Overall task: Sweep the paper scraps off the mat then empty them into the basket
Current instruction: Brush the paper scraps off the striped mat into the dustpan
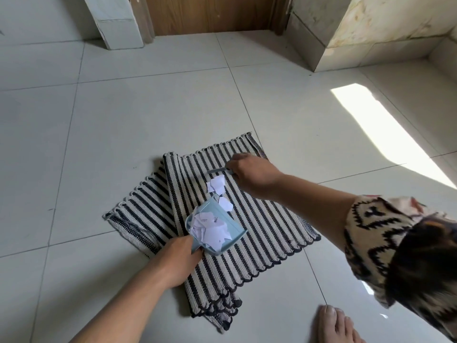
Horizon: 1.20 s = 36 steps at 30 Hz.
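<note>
Foot: bare foot point(336, 325) on the tiles, bottom R of the view, just off the mat's near corner.
Left hand: left hand point(178, 258) grips the handle of a pale-blue dustpan point(233, 226), fingers curled round it; the pan's open edge points away from the person.
In the pan: heap of white paper scraps point(212, 231), some w/ print on them.
Mat: black-and-cream striped mat point(267, 219) on the floor, one part overlapping another; the dustpan sits over its middle.
Loose scraps point(216, 185): a few white bits on the mat just beyond the pan's edge, btwn pan and right hand.
Right hand: right hand point(252, 174), arm in a patterned sleeve point(371, 231), holds a slim grey tool point(216, 171) at the mat's far side; its tip can't be made out.
Floor: pale glossy floor tiles point(123, 120), sun patch point(385, 129) at R.
Background: wooden door point(210, 13) at the far end.
</note>
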Tool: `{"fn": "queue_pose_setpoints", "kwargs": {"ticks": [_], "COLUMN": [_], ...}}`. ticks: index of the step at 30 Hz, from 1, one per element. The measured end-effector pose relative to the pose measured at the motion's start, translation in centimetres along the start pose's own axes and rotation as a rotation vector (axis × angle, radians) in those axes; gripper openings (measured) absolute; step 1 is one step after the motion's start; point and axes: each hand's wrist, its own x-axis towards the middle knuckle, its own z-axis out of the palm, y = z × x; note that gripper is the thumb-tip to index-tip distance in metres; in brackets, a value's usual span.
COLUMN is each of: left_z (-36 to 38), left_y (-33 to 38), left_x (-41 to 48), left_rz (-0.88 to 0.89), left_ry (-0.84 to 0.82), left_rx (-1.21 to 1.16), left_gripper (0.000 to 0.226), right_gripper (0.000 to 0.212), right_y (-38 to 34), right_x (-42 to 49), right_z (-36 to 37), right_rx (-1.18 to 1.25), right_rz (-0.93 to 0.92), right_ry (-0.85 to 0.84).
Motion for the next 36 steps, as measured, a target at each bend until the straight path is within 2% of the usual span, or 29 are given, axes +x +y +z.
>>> {"fn": "queue_pose_setpoints", "kwargs": {"ticks": [5,9,16,20,24,28,32,36], "left_z": [-0.2,-0.6,-0.9,-0.7,-0.5,-0.3,-0.2,-0.3], "left_y": [-0.2,-0.6,-0.4,0.4,1.2,1.4,1.4,1.5], "left_x": [0.0,-0.2,-0.3,0.1,0.7,1.2,1.3,1.2], "left_rz": [-0.034,-0.055,-0.125,-0.170,-0.192,-0.237,-0.252,-0.231], "left_ry": [0.010,0.013,-0.002,-0.041,-0.075,-0.087,-0.103,-0.096], "left_rx": [0.068,0.086,0.098,0.126,0.119,0.129,0.129,0.173], "left_gripper": [0.025,0.018,0.020,0.023,0.026,0.024,0.027,0.022], "right_gripper": [0.029,0.024,0.023,0.026,0.030,0.032,0.035,0.031], "right_y": [-1.1,0.1,1.7,0.4,-1.8,-1.5,-1.0,-2.1], "right_x": [1.4,0.8,-0.6,-2.0,-3.8,-4.0,-3.7,-4.2], "right_z": [1.0,0.7,-0.7,0.5,0.8,-0.1,-0.4,1.2], "right_rx": [-0.060,-0.099,0.044,0.073,0.138,0.284,0.146,0.150], "right_rz": [-0.126,-0.171,0.046,0.155,0.150,0.213,0.228,0.260], "right_ry": [-0.055,-0.131,-0.048,-0.161,-0.274,-0.245,-0.108,-0.182]}}
